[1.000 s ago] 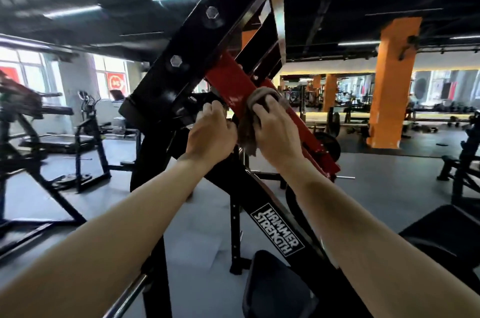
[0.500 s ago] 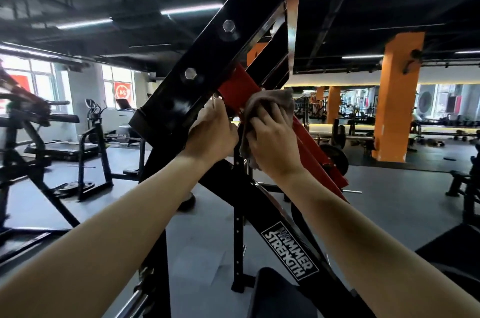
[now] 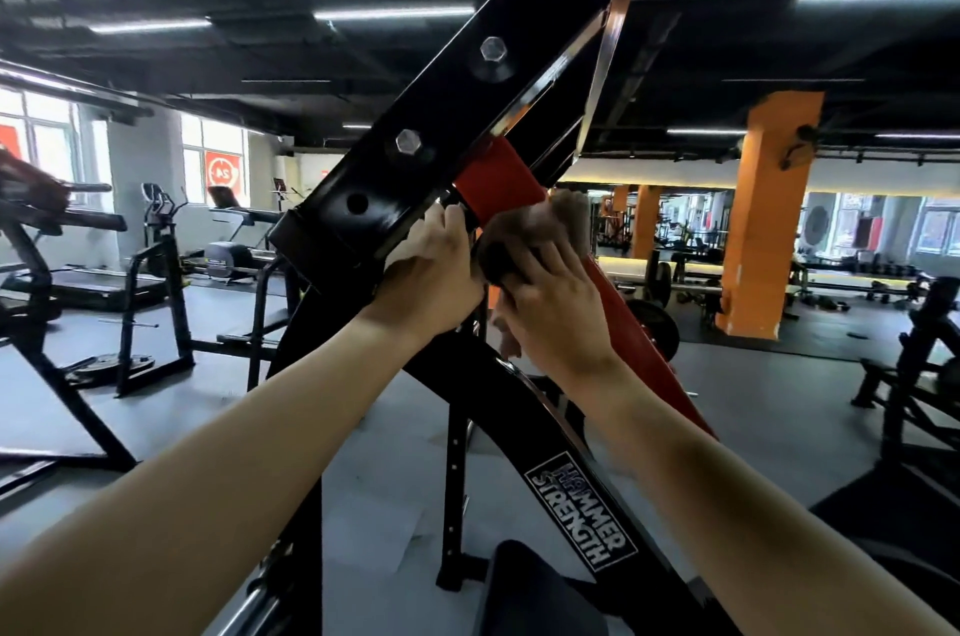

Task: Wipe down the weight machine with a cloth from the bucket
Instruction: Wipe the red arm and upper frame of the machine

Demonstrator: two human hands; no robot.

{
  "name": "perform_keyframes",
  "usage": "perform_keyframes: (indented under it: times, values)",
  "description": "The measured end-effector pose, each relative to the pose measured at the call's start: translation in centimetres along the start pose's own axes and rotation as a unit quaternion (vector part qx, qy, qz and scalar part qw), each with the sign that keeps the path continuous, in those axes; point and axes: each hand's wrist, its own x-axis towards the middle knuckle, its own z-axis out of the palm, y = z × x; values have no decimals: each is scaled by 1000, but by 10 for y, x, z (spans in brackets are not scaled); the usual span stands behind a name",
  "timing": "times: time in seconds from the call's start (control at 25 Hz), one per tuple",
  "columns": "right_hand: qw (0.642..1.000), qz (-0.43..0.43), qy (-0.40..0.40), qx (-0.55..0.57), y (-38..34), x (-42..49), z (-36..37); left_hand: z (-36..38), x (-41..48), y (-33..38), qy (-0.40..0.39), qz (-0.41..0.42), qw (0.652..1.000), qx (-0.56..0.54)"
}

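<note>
The wiping step is in hand: the cloth, a blurred grey-brown bunch, sits on the red arm of the weight machine, just below where that arm disappears under the black frame. The right hand has its fingers bent over the cloth and holds it against the red surface, with the loose part of the cloth showing at about 1 o'clock from the knuckles. Just beside it, at 9 o'clock, the left hand curls its fingers round the lower edge of the black frame, seemingly as a brace. The red arm slopes from 11 o'clock down toward 5 o'clock, passing behind the right forearm. No bucket is in view. Most of the red arm below the cloth, and the black beam with the white label at 6 o'clock, look yet to be done, so the next move probably calls for a firm stroke down the slope with steady pressure, while the left hand steadies the body.
</note>
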Motion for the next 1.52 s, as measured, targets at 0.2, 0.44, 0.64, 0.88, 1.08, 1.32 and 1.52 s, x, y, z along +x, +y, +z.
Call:
perform_keyframes:
  times: [0.2,0.44,0.64,0.88,1.08,1.32,1.52]
  values:
    - [988,122,55,75,-20,-1,0,4,-6,-2,-8,16,1000,5]
    - [954,227,144,130,0,-20,-35,17,-15,22,-21,34,999,-29]
    - [957,253,41,137,29,-70,-39,33,-26,63,-102,15,995,15]
    - [912,387,14,137,46,-160,-48,43,-51,90,-225,8,974,35]
    - [877,455,-40,146,42,-178,-71,53,-79,113,-296,54,953,-23]
    - [814,568,-75,96,25,-219,-88,73,-102,130,-364,99,926,-14]
    - [842,533,-62,57,14,-220,-75,85,-110,126,-354,151,921,60]
